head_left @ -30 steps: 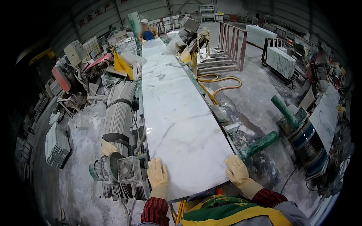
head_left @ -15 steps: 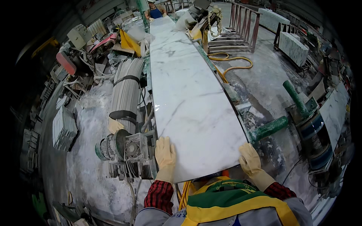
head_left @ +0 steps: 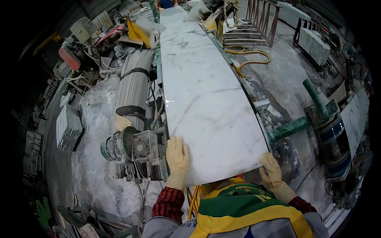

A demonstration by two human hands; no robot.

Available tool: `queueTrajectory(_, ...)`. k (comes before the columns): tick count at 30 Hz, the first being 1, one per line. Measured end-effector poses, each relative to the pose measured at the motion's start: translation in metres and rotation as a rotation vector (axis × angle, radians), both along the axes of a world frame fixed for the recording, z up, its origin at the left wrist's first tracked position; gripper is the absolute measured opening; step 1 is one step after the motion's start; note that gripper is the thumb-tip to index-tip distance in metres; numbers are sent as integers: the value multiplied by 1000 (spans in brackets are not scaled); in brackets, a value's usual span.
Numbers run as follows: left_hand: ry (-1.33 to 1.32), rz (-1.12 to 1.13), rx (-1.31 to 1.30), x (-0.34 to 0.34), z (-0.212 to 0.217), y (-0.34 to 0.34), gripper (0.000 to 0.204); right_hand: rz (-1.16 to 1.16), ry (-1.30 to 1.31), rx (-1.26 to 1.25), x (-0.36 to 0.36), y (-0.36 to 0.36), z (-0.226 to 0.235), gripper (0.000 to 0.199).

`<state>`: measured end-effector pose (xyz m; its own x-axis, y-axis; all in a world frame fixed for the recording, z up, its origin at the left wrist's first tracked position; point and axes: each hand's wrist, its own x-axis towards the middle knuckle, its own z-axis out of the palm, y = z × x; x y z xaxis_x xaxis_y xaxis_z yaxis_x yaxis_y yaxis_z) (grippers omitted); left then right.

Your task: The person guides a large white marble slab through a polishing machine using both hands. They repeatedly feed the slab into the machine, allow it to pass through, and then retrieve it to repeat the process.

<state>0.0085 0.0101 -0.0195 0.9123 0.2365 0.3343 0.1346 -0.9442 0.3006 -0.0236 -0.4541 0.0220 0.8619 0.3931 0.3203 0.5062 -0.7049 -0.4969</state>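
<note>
Directly ahead of the person, a long white marble slab with grey veins [head_left: 202, 91] stretches away lengthwise, its long axis running from the chest toward the far end of the workshop, resting on a narrow machine surface with a green edge [head_left: 226, 51]. Both gloved hands sit at the slab's near end: the left hand [head_left: 177, 155] lies flat and spread on the top face by the left corner, gripping nothing, while the right hand [head_left: 271, 171] is at the right corner, fingers seemingly curled over the edge, though the fisheye bend makes that hard to confirm. Neither hand is nearer; the stone lies forward of both. Just left of the left hand stands a grey gear motor with cooling fins [head_left: 137, 148], and behind it a bundle of grey strips bound with black straps [head_left: 135, 85]. A yellow hose [head_left: 250, 59] loops on the floor to the right, near two green cylindrical rollers [head_left: 289, 129]. No readable packages show; a yellow sheet [head_left: 137, 33] lies far left.
</note>
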Motion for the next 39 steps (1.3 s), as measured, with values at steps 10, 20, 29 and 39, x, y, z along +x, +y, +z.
queueTrajectory(10, 58, 13, -78, -8, 11, -7, 54, -345, 215, 332, -39, -16, -16, 35)
queueTrajectory(20, 51, -32, -38, -14, 0, -2, 55, -383, 1416, 825, -38, 24, -49, 92)
queueTrajectory(29, 171, -80, 77, -10, 8, 4, 59, -641, 1292, 454, -24, 53, -80, 91)
queueTrajectory(39, 134, -40, 180, 26, 1, 12, 63, -354, 1039, 44, -55, 40, -137, 42)
